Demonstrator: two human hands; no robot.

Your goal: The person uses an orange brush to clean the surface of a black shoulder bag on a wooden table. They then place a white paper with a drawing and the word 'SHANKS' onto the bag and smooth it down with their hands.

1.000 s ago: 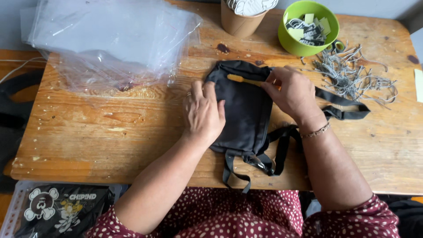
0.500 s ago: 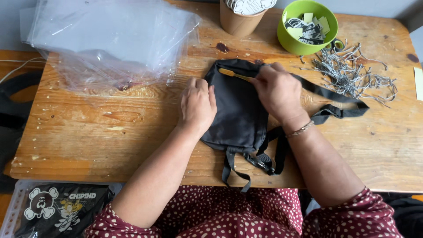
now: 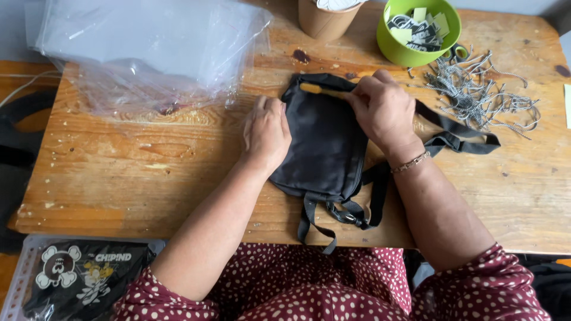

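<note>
A black fabric bag [image 3: 324, 142] with black straps [image 3: 458, 139] lies flat on the wooden table [image 3: 148, 172]. My left hand [image 3: 266, 134] presses down on the bag's left edge, fingers closed over the fabric. My right hand [image 3: 383, 110] rests on the bag's upper right corner and holds an orange toothbrush [image 3: 318, 90] by its handle. The brush head lies against the top of the bag.
A stack of clear plastic bags [image 3: 148, 50] covers the table's far left. A brown paper cup [image 3: 321, 21] and a green bowl [image 3: 419, 30] of tags stand at the back. Several grey string loops [image 3: 476, 89] lie at right. A crate with packed black items [image 3: 77, 276] sits lower left.
My right hand has slid the toothbrush leftward along the bag's top edge. My left hand has shifted up and to the left edge of the bag. The bag has moved slightly away from me.
</note>
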